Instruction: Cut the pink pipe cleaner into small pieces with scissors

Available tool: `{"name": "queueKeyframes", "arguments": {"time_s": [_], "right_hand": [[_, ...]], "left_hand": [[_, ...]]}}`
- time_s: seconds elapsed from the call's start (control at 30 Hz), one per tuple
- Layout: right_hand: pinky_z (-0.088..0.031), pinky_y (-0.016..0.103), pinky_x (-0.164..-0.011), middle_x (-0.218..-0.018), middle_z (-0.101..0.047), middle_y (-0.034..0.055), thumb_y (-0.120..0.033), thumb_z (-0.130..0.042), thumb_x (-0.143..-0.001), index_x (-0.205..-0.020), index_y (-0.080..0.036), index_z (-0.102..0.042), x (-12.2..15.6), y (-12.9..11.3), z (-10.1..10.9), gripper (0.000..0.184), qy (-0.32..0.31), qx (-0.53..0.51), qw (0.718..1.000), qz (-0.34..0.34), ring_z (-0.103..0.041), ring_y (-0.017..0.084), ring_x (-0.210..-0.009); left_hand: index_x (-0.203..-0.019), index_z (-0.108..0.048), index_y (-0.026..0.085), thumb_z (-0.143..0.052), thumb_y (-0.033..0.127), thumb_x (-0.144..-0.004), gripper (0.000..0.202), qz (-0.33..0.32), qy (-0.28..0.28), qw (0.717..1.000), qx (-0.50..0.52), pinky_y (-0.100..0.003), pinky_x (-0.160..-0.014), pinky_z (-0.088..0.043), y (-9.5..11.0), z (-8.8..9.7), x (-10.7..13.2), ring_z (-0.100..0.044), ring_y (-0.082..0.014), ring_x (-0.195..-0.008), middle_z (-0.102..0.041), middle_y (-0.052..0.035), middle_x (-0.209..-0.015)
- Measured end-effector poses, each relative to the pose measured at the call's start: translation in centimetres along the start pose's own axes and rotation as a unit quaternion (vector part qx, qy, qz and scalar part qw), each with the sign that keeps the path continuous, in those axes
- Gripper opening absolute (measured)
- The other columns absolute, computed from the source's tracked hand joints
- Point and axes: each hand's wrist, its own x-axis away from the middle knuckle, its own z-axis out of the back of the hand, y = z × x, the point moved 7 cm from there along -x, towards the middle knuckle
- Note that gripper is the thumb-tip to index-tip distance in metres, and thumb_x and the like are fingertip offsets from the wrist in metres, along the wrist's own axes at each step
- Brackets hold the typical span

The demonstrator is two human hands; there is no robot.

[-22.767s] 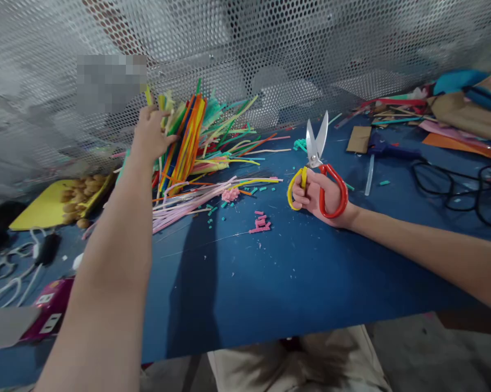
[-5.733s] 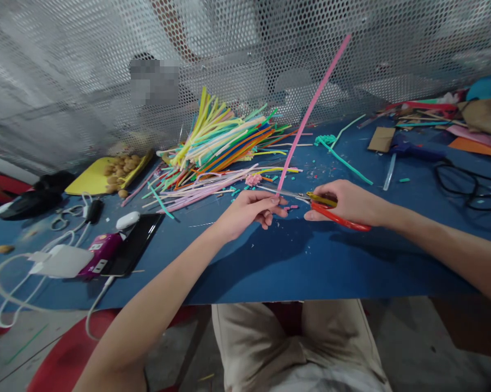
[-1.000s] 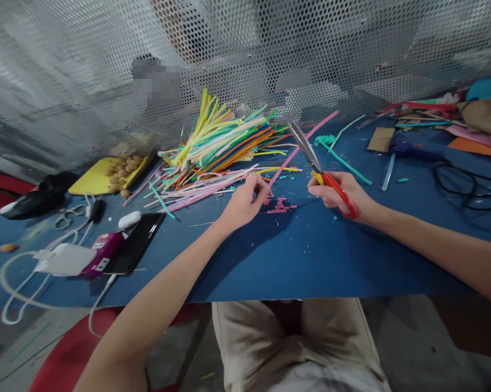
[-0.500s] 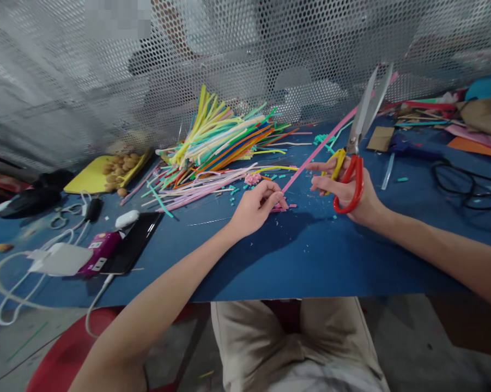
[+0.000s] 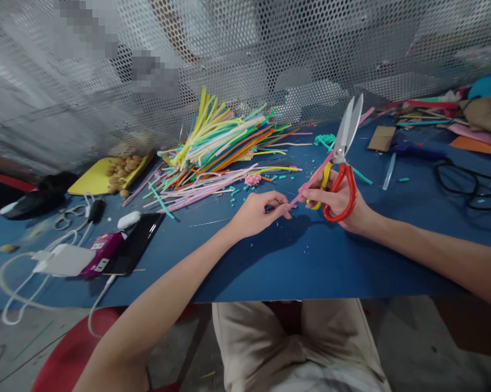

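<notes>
My right hand (image 5: 338, 197) grips the red and yellow handles of a pair of scissors (image 5: 343, 149), whose steel blades point up and away, slightly parted. A long pink straw (image 5: 315, 177) runs from near my left fingertips past the right hand toward the mesh wall. My left hand (image 5: 256, 212) pinches the near end of that pink straw just above the blue table (image 5: 270, 261). Small pink and teal cut pieces (image 5: 253, 178) lie scattered around both hands.
A heap of coloured straws (image 5: 220, 141) lies behind my left hand. A phone (image 5: 133, 247), white charger (image 5: 59, 260), small scissors (image 5: 67, 216) and a yellow tray of nuts (image 5: 106, 173) sit left. Glue gun (image 5: 408, 148), black cable (image 5: 470, 188) and paper scraps lie right. A perforated metal wall (image 5: 245, 60) closes the back.
The scissors have swung from lying over the straw to blades upright, then dropped lower. My right hand moved nearer the left, and the pink straw now lies flatter.
</notes>
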Motion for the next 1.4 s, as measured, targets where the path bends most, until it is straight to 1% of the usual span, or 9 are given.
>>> {"name": "queueKeyframes", "arguments": {"time_s": [0.2, 0.27, 0.37, 0.53, 0.7, 0.8, 1.0, 1.2, 1.4], "right_hand": [[-0.054, 0.031, -0.065, -0.082, -0.074, 0.0025, -0.025, -0.081, -0.075, -0.083, -0.020, -0.068, 0.4, -0.9, -0.1, 0.016, 0.006, 0.056, 0.997, 0.054, -0.066, 0.017, -0.068], [-0.055, 0.030, -0.063, -0.079, -0.074, 0.0020, -0.025, -0.083, -0.072, -0.081, -0.020, -0.068, 0.2, -1.0, 0.3, 0.018, 0.023, 0.052, 0.996, 0.067, -0.066, 0.016, -0.065], [-0.055, 0.029, -0.059, -0.075, -0.073, 0.0017, -0.027, -0.086, -0.068, -0.080, -0.020, -0.069, -0.3, -0.6, 1.0, 0.022, 0.041, 0.041, 0.996, 0.062, -0.066, 0.016, -0.062], [-0.055, 0.030, -0.060, -0.072, -0.070, 0.0017, -0.029, -0.086, -0.070, -0.081, -0.019, -0.066, -0.7, -0.2, 1.5, 0.025, 0.045, 0.025, 0.997, 0.055, -0.066, 0.016, -0.063], [-0.033, 0.026, -0.040, -0.068, -0.060, -0.0037, -0.029, -0.085, -0.073, -0.080, -0.021, -0.061, -0.6, -0.5, 2.0, 0.026, 0.049, 0.065, 0.995, 0.063, -0.045, 0.007, -0.046], [-0.032, 0.027, -0.041, -0.078, -0.063, -0.0022, -0.031, -0.086, -0.070, -0.084, -0.022, -0.060, -0.5, -0.9, 1.8, 0.031, 0.037, 0.107, 0.991, 0.069, -0.043, 0.007, -0.048], [-0.035, 0.029, -0.043, -0.082, -0.063, 0.0004, -0.039, -0.085, -0.073, -0.084, -0.025, -0.055, -0.9, -2.7, 1.2, 0.034, 0.029, 0.123, 0.985, 0.114, -0.044, 0.010, -0.050], [-0.039, 0.031, -0.051, -0.077, -0.058, -0.0009, -0.038, -0.086, -0.071, -0.087, -0.025, -0.055, -1.3, -3.9, 0.4, 0.037, -0.017, 0.202, 0.971, 0.127, -0.047, 0.013, -0.059], [-0.038, 0.029, -0.047, -0.071, -0.057, -0.0014, -0.045, -0.086, -0.071, -0.084, -0.024, -0.056, -0.7, -4.1, -0.9, 0.039, 0.025, 0.174, 0.977, 0.117, -0.047, 0.012, -0.056]], "left_hand": [[-0.082, -0.069, 0.019, -0.050, 0.041, -0.101, 0.035, -0.033, 0.009, 0.993, -0.116, -0.025, -0.074, -0.047, 0.3, 0.7, -0.1, -0.069, -0.0150, -0.074, -0.075, -0.0023, -0.075], [-0.074, -0.067, 0.019, -0.044, 0.043, -0.102, 0.043, -0.002, 0.046, 0.983, -0.180, -0.026, -0.068, -0.043, -0.3, 2.0, -0.2, -0.064, -0.0141, -0.065, -0.072, -0.0020, -0.069], [-0.084, -0.068, 0.020, -0.051, 0.045, -0.098, 0.034, 0.062, 0.083, 0.957, -0.272, -0.027, -0.059, -0.035, -2.0, 3.9, 0.0, -0.060, -0.0146, -0.063, -0.071, -0.0015, -0.074], [-0.086, -0.068, 0.020, -0.060, 0.049, -0.090, 0.030, 0.127, 0.002, 0.948, -0.293, -0.026, -0.057, -0.032, -5.3, 4.3, 0.1, -0.061, -0.0165, -0.069, -0.070, -0.0027, -0.079], [-0.093, -0.070, 0.022, -0.058, 0.042, -0.091, 0.023, 0.116, -0.019, 0.956, -0.267, -0.027, -0.061, -0.037, -6.0, 3.8, 0.1, -0.063, -0.0164, -0.071, -0.072, -0.0021, -0.083], [-0.094, -0.068, 0.022, -0.056, 0.039, -0.094, 0.020, 0.105, -0.013, 0.951, -0.290, -0.028, -0.062, -0.039, -5.7, 3.8, 0.2, -0.064, -0.0186, -0.076, -0.071, -0.0026, -0.087], [-0.101, -0.061, 0.019, -0.049, 0.031, -0.099, 0.017, 0.049, 0.051, 0.968, -0.242, -0.032, -0.086, -0.048, -4.9, 4.8, 0.3, -0.064, -0.0229, -0.109, -0.069, -0.0103, -0.117], [-0.117, -0.067, 0.020, -0.056, 0.031, -0.097, 0.026, 0.035, 0.077, 0.980, -0.181, -0.033, -0.091, -0.049, -4.5, 6.2, -0.1, -0.066, -0.0204, -0.100, -0.073, -0.0071, -0.112], [-0.109, -0.075, 0.019, -0.052, 0.029, -0.098, 0.027, -0.004, 0.076, 0.991, -0.111, -0.029, -0.082, -0.049, -0.5, 6.5, -0.2, -0.067, -0.0187, -0.096, -0.075, -0.0062, -0.108]]}}
